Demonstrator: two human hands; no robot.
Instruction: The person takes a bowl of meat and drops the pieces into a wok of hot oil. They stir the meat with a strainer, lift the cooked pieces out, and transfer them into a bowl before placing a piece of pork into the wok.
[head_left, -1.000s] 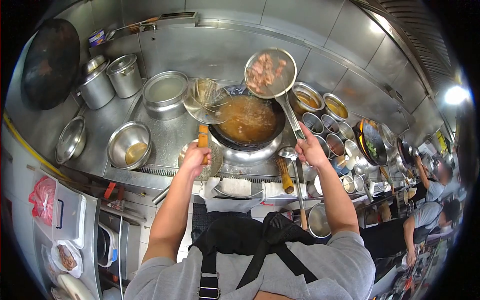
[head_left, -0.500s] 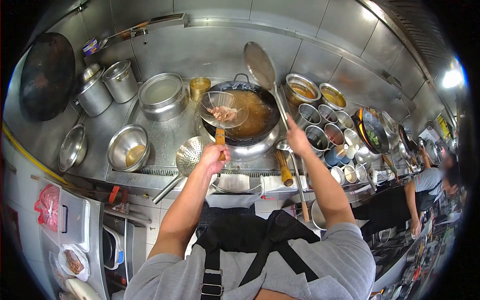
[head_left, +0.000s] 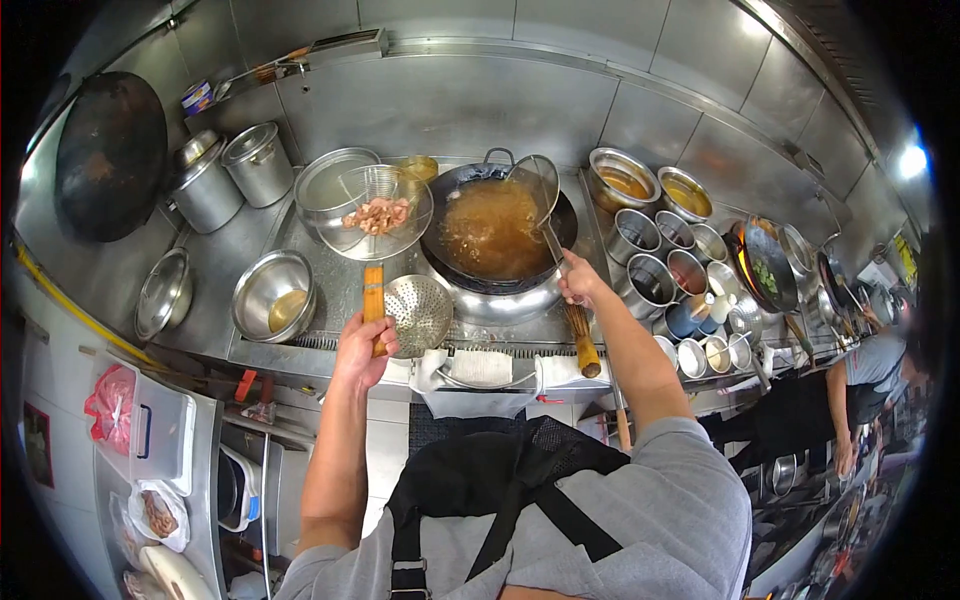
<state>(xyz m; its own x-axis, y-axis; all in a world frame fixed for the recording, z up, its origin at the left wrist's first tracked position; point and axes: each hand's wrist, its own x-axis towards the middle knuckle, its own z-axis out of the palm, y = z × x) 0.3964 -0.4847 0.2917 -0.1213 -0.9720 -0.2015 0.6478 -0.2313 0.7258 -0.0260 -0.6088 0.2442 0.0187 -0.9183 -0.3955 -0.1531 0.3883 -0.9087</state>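
Observation:
My left hand (head_left: 367,347) is closed around the wooden handle of a wire strainer (head_left: 415,232). Small pieces of meat (head_left: 377,215) lie in its mesh, above and in front of the wide steel pot (head_left: 308,190). My right hand (head_left: 577,278) grips the metal shaft of a long-handled mesh skimmer (head_left: 538,178), whose round head is over the right rim of the black wok (head_left: 436,262). Brown bubbling liquid (head_left: 490,230) fills much of the wok. Beneath the left strainer sits a perforated ladle (head_left: 420,315), partly covered by my left hand.
A bamboo brush (head_left: 585,345) stands by the front edge. Steel sauce containers (head_left: 650,282) and two bowls of yellowish liquid (head_left: 625,180) crowd the right. On the left are a steel bowl (head_left: 250,295) and lidded pots (head_left: 255,165). A co-worker (head_left: 850,400) stands far right.
The wire strainer with the meat has moved left, from over the wok to over the steel pot. The skimmer's raised head has come down to the wok's right rim.

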